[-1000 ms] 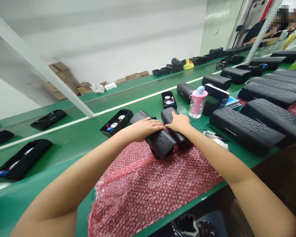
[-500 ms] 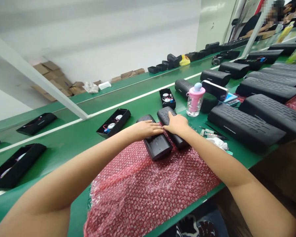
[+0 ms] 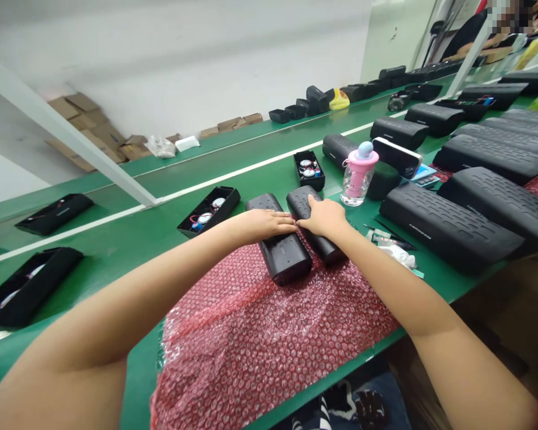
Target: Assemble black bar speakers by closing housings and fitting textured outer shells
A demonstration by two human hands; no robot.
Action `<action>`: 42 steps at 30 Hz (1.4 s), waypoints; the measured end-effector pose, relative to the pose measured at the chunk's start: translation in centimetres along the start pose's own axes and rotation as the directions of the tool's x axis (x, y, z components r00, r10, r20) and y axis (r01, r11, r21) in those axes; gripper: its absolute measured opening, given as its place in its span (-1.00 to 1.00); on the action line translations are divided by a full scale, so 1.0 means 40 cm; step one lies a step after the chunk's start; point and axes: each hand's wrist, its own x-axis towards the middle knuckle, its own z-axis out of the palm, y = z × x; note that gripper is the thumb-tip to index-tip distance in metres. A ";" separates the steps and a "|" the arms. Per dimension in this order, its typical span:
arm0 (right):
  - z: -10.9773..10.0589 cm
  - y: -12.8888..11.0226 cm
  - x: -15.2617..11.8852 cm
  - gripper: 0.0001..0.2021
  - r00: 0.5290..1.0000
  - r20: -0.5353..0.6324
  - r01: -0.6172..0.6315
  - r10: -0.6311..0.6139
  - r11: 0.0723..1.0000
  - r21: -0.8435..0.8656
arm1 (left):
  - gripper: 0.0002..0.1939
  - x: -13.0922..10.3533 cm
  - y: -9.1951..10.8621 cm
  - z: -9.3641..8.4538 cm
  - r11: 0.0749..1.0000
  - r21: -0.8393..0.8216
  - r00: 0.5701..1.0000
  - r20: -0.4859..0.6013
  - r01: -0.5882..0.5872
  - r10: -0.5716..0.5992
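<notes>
Two black speaker housings lie side by side on red bubble wrap (image 3: 269, 346). My left hand (image 3: 269, 224) rests across the left housing (image 3: 289, 260), fingers stretched out and pointing right. My right hand (image 3: 325, 221) is wrapped over the right housing (image 3: 329, 248), its thumb on the textured top and its fingers reaching toward the left hand. The fingertips of both hands come close together at the gap between the housings. The part of each housing beneath the hands is hidden.
Open housings with drivers and wires, such as this open housing (image 3: 210, 210), sit on the green bench (image 3: 130, 239). A pink-lidded bottle (image 3: 357, 179), a phone (image 3: 397, 160) and closed speakers (image 3: 448, 227) stand to the right. A white post (image 3: 85, 131) rises at left. Another person is far right.
The camera view has tilted and shifted slightly. Both hands stay on the two housings, with little visible movement.
</notes>
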 end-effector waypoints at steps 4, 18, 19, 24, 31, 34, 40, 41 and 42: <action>0.003 0.006 0.006 -0.10 1.000 -0.007 0.016 -0.016 1.000 -0.007 | -0.42 0.009 -0.011 0.022 0.995 -0.102 0.998 -0.066 0.008 -0.015; 0.010 0.004 0.019 -0.09 1.000 -0.003 0.026 -0.026 0.999 -0.030 | -0.47 0.004 -0.003 0.040 0.999 0.020 0.997 -0.072 0.025 -0.023; 0.010 0.004 0.017 -0.08 1.000 -0.003 0.025 -0.025 0.999 -0.030 | -0.46 0.000 -0.001 0.036 1.000 0.014 0.997 -0.072 0.024 -0.023; 0.011 0.004 0.010 -0.07 1.000 -0.006 0.015 -0.016 1.000 -0.023 | -0.42 -0.007 0.006 0.017 1.000 0.019 0.997 -0.071 0.004 -0.003; 0.007 -0.004 0.004 -0.06 1.000 0.003 0.000 0.000 1.000 -0.020 | -0.41 -0.009 -0.006 0.039 0.999 0.034 0.998 -0.063 0.024 -0.021; 0.009 -0.004 0.005 -0.07 1.000 -0.004 -0.007 0.007 1.000 -0.015 | -0.41 -0.003 0.000 0.043 0.990 0.140 0.999 -0.042 0.009 -0.003; 0.016 0.000 0.005 -0.11 0.999 -0.027 -0.021 0.020 1.000 -0.012 | -0.50 0.014 0.026 0.039 0.933 0.360 1.000 0.029 -0.011 0.001; 0.017 0.000 0.005 -0.11 0.999 -0.025 -0.024 0.023 1.000 -0.012 | -0.51 0.015 0.027 0.040 0.924 0.382 1.000 0.027 -0.005 -0.006; 0.017 -0.001 0.005 -0.12 0.999 -0.023 -0.027 0.026 1.000 -0.011 | -0.51 0.015 0.027 0.040 0.916 0.400 1.000 0.021 0.005 -0.014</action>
